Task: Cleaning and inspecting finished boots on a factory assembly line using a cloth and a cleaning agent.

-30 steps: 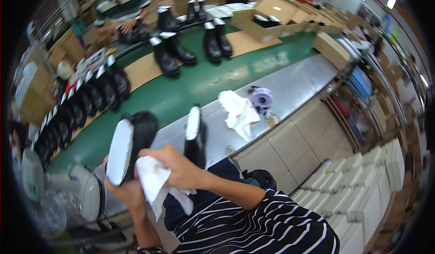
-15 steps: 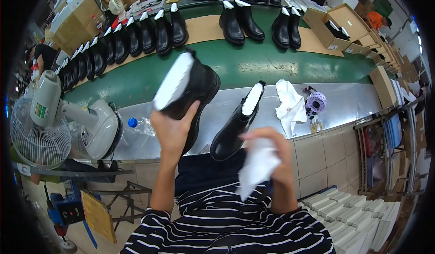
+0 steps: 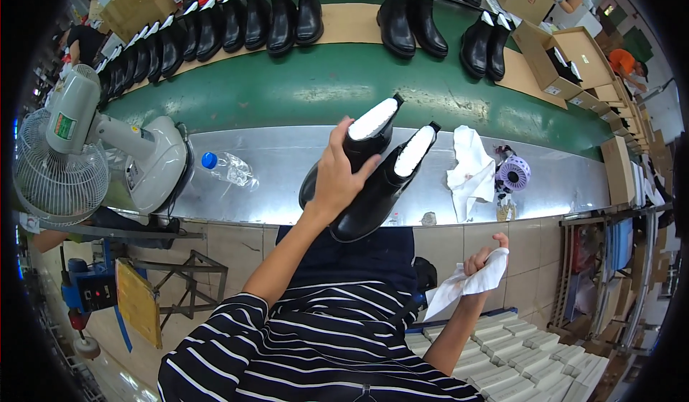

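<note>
Two black ankle boots with white stuffing in their tops stand side by side at the metal bench's near edge, toes toward me. My left hand (image 3: 337, 176) is closed round the left boot (image 3: 375, 144), its thumb reaching into the gap between the pair. Part of that boot is hidden behind the hand. The right boot (image 3: 366, 205) stands untouched by my right hand. Off to the right, beyond the bench edge and lower, my right hand (image 3: 479, 262) grips a white cloth (image 3: 466, 284) that hangs from its fingers.
Another white cloth (image 3: 468, 169) and a small purple fan (image 3: 514, 172) lie right of the boots. To the left are a plastic bottle (image 3: 233, 170) and a large fan (image 3: 68, 162). Rows of black boots (image 3: 280, 25) line the green belt (image 3: 344, 101); open boxes (image 3: 542, 65) stand far right.
My left hand has brought the raised, tilted left boot down beside the other one. My right hand has drawn away to the right and lower with the cloth. The view has shifted.
</note>
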Demonstrator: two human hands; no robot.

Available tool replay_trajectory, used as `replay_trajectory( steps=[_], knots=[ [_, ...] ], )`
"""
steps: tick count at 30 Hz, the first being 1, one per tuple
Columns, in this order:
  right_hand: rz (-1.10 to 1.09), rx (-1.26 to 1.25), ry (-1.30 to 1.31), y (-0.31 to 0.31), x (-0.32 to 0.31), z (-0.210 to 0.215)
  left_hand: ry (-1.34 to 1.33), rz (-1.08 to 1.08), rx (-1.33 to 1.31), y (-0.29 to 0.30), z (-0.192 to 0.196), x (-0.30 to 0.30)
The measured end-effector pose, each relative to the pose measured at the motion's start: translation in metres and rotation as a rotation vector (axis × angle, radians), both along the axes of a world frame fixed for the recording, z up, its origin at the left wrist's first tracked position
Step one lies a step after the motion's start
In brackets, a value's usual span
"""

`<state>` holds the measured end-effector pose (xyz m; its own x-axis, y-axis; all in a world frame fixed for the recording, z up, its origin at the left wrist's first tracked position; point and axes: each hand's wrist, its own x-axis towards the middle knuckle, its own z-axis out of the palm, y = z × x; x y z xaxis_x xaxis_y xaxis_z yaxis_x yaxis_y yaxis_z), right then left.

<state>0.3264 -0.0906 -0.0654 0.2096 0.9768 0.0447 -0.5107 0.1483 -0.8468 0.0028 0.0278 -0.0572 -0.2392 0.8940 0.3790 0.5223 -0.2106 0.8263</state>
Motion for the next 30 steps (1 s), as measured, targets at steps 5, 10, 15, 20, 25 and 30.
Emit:
replay_trajectory(
  steps=[5,10,15,20,25,30],
  knots=[
    [0.153,-0.028,0.120,0.034,-0.017,-0.024,0.274,-0.264,0.141,-0.021,0.012,-0.004],
    [0.185,-0.159,0.135,0.070,-0.061,-0.028,0.373,-0.018,0.112,-0.021,0.023,0.032],
    [0.179,-0.034,0.318,0.120,-0.085,-0.027,0.301,-0.011,0.111,-0.008,0.020,0.016],
    [0.139,-0.204,0.228,0.236,-0.108,-0.029,0.062,0.110,0.151,0.052,0.056,-0.024],
    [0.230,-0.098,0.099,0.321,-0.173,-0.057,0.250,0.328,0.170,0.173,0.081,-0.063],
    [0.273,-0.008,-0.048,0.336,-0.198,-0.080,0.361,0.514,0.094,0.290,0.070,-0.097]
  ],
)
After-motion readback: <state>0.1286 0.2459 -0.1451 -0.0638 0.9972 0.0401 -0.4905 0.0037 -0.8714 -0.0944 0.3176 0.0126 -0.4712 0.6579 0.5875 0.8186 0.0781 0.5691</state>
